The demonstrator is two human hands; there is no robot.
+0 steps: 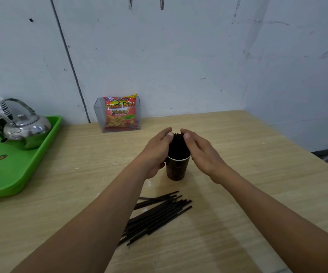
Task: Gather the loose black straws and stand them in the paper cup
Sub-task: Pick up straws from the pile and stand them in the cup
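Head view: the left hand point(156, 152) curls round the bundle of black straws point(177, 146) standing in the paper cup point(177, 170). The right hand point(200, 152) presses nearly straight fingers against it, probably to keep the bundle upright and together. More loose straws point(159, 213) lie on the wooden table point(238, 174) nearer the person, not yet gathered.

A dark paper cup point(177, 170) holds upright black straws point(177, 144); loose straws point(157, 213) lie flat near it.

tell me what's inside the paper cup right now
A bundle of black straws stands in the paper cup, tops above its rim, with the left hand and right hand against them. Their lower ends and the cup's bottom are hidden by the cup wall.
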